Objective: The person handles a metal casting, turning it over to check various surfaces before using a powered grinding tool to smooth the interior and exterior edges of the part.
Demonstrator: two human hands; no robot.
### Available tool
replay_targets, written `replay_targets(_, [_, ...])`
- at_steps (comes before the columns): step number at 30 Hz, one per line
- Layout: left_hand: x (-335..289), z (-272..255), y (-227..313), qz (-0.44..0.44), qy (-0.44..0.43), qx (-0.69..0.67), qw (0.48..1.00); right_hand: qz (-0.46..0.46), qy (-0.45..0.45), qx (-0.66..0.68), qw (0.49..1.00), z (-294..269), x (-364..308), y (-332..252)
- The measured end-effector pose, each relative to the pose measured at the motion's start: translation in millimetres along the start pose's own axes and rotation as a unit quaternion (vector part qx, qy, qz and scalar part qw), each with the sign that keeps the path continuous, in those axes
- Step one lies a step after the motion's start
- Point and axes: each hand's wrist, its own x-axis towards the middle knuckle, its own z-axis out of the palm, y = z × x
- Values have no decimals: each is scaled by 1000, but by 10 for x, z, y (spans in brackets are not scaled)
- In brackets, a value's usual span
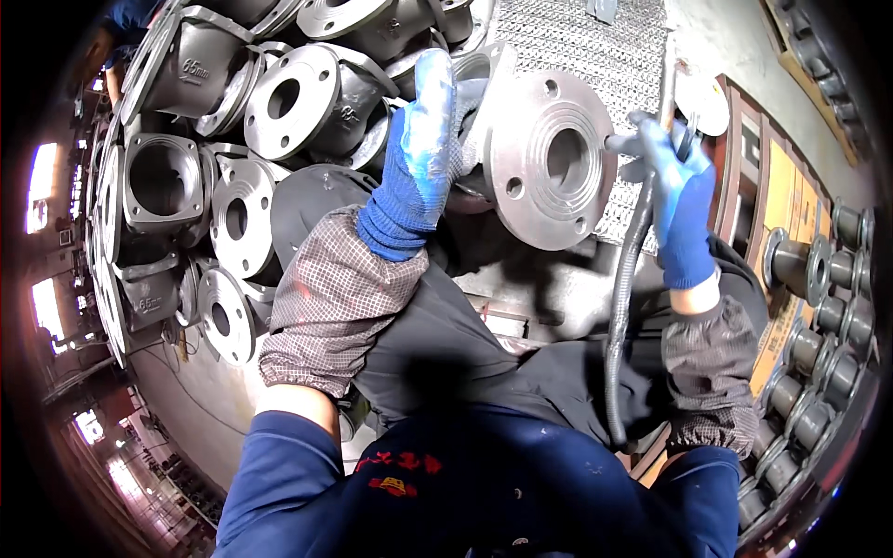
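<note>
A grey cast-metal valve body [549, 158] stands in front of me, its round flange with bolt holes and a central bore turned toward me. My left hand [420, 153], in a blue glove, lies along the casting's left side, fingers stretched straight and together. My right hand [677, 167], also gloved in blue, is closed around a slim hand-held air tool [625, 144] fed by a grey hose [620, 316]. The tool's tip points at the flange's right edge; I cannot tell whether it touches. The fingers hide most of the tool's body.
Similar flanged castings [298, 102] are stacked on the left. A textured metal surface [577, 37] lies behind the valve body. On the right are a wooden pallet with cardboard [791, 186] and rows of flanged parts [823, 344]. Another person's arm [113, 79] shows at far upper left.
</note>
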Motion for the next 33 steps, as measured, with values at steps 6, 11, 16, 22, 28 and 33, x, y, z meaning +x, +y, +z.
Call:
replay_targets(6, [-135,219,57,-101,-48,-105,988,69,-52,6,996,251,-345,15])
replay_targets(11, [1,-26,166,22,-34,28,999,80,-8,4,997,206,-310,-12])
replay_targets(16, [260,-482,-375,-137,211,26,968,52,-18,-4,998,56,-242,140])
replay_targets(22, [161,49,-544,-191,100,-178,960,10,17,-30,999,-1,-242,262])
replay_targets(28, [240,-55,-856,-181,21,-171,968,57,46,-3,997,-195,-249,409])
replay_targets(33, [435,252,-906,-34,-30,88,995,155,159,31,975,-426,-120,712])
